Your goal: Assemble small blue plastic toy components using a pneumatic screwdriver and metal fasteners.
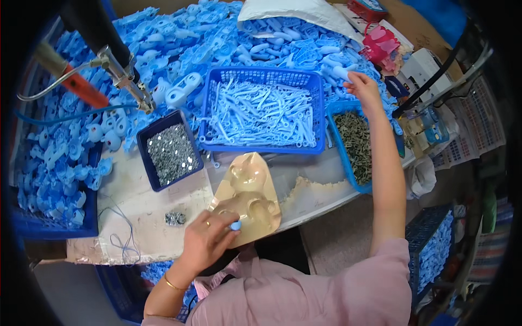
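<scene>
My left hand (209, 236) is closed over the near left part of a tan molded holder (253, 179). Between its fingers shows a small light-blue plastic piece (235, 225); the rest is hidden under the hand. The holder lies at the table's front edge and has rounded hollows. Far to the right, my right arm is stretched out over the heap, and my right hand (363, 89) pinches a smooth, rounded light-blue plastic part (341, 73). Similar rounded parts lie around it, close to the mouth of a white sack (299, 13).
A blue basket (261, 148) holds thin light-blue rods. Left of it stands a dark bin (157, 187) of small metal pieces; to the right, a blue tray (348, 174) of dark metal parts. Blue plastic shells (179, 41) cover the back. A metal-tipped tool (125, 79) hangs at upper left.
</scene>
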### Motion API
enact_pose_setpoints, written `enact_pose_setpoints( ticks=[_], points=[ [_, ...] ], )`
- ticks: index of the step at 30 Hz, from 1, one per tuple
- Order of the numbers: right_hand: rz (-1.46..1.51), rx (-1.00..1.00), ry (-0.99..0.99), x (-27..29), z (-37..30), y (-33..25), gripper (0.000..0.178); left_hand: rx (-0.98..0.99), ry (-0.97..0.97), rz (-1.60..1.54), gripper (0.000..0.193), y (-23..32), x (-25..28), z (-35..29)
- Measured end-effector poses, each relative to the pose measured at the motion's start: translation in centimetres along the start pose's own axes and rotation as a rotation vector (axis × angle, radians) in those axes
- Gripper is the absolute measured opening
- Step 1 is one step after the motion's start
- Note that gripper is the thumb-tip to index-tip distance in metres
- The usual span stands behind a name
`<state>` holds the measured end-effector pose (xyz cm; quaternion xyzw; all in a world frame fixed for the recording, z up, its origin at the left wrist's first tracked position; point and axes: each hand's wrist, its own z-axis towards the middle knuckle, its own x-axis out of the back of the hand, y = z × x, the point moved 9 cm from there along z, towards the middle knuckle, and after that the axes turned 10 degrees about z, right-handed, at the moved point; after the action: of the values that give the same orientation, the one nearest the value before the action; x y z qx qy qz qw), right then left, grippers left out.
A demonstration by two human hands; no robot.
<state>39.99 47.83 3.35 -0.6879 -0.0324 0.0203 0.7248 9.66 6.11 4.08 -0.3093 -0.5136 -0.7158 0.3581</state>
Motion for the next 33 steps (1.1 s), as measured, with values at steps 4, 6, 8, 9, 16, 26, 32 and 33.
enact_pose_setpoints(
  ticks=[4, 6, 8, 9, 16, 26, 32, 33],
  points=[
    [-0.135, 0.017, -0.353, -7.6, -9.4, -4.5, 0.028, -0.117, -0.015, 0.237, 0.036, -0.8, 0.1, -1.5],
    [-0.174, -0.061, -0.592, -12.2, -17.1, -3.9, 0.025, -0.153, 0.0, 0.201, 0.034, -1.3, -0.1, -2.3],
    [-0.306, 0.069, -0.835, -16.0, -24.4, -3.9, 0.021, -0.145, 0.004, 0.225, 0.033, -1.2, -0.1, -2.8],
    [-0.451, 0.265, -0.962, -17.8, -27.8, -4.2, 0.019, -0.164, 0.012, 0.221, 0.033, -1.2, -0.3, -3.0],
    [-0.749, 0.724, -1.027, -20.8, -35.5, -1.9, 0.019, -0.215, 0.043, 0.179, 0.032, -1.2, -0.7, -4.4],
    [-0.645, 0.656, -0.887, -20.7, -34.3, -4.2, 0.015, 0.19, 0.32, 0.645, 0.019, -18.9, 9.5, -8.0],
    [-0.587, 0.599, -0.965, -23.6, -34.3, -3.9, 0.012, 0.633, 0.189, 1.3, 0.025, -34.4, 23.8, -6.2],
    [-0.589, 0.609, -0.959, -23.8, -34.3, -4.0, 0.012, 0.631, 0.201, 1.302, 0.025, -35.2, 24.7, -5.8]
  ],
)
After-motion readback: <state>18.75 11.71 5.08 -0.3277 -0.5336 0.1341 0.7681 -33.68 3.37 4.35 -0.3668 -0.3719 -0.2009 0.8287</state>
